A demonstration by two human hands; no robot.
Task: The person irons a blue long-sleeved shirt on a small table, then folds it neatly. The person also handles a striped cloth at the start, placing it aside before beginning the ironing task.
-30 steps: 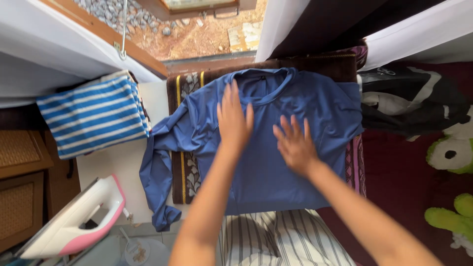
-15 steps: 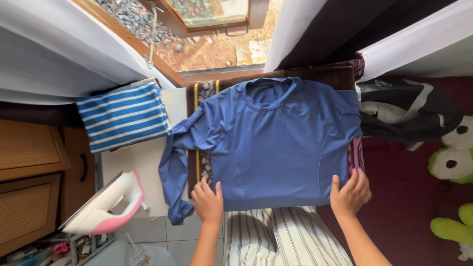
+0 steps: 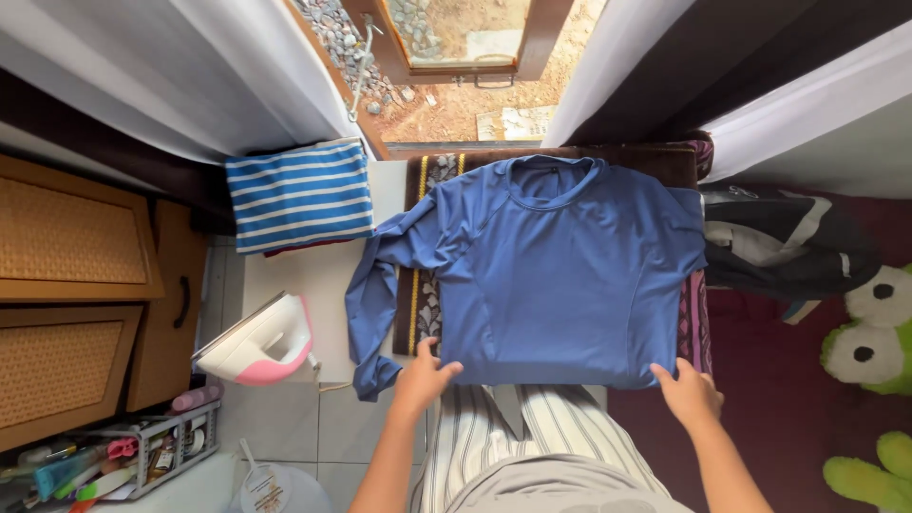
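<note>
Now | left hand (image 3: 425, 372), right hand (image 3: 691, 391) | pinching smooth blue shirt (image 3: 560, 266) hem

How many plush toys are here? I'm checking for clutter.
2, both green and white at the right edge: one plush beside the dark clothes, another plush at the bottom corner, partly cropped.

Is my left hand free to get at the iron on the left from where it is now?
Probably yes. The left hand grips the blue shirt hem, and the pink and white iron stands beside it with only the hanging sleeve between.

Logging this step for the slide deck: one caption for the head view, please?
Both hands, left hand and right hand, grip the hem of a blue shirt spread flat.
</note>
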